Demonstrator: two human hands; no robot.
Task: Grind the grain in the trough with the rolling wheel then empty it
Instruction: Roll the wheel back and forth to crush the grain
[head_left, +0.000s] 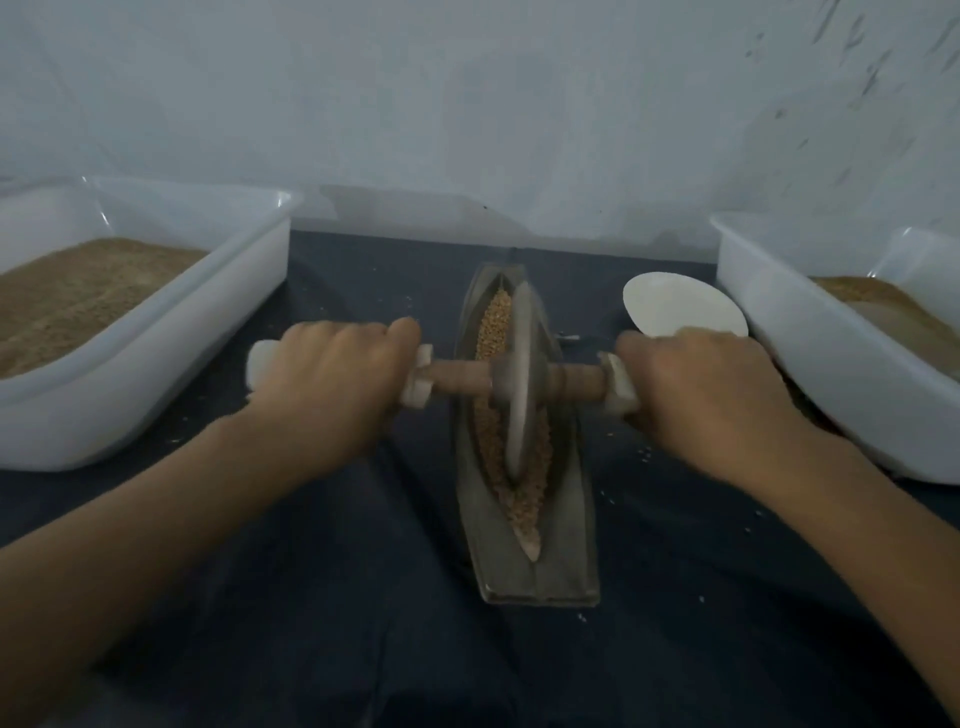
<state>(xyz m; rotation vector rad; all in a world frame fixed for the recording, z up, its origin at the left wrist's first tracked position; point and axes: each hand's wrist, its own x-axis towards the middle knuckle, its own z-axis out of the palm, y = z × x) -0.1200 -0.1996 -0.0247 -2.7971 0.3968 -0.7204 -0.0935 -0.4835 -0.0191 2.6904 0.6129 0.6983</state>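
Grinding underway: left hand (332, 379) and right hand (698, 387) clench the rolling wheel (519, 384) handles mid-trough (563, 561); next, roll on through the grain (488, 332).

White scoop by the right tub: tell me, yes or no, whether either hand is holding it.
No: the white scoop lies on the cloth while the left hand and right hand grip the wheel's handles.

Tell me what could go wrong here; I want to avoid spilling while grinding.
The grain lies heaped close to the rim of the narrow trough, so the wheel may push kernels over; some already dot the cloth. The right hand grips its handle close beside the right tub and the white dish, so it might knock them.
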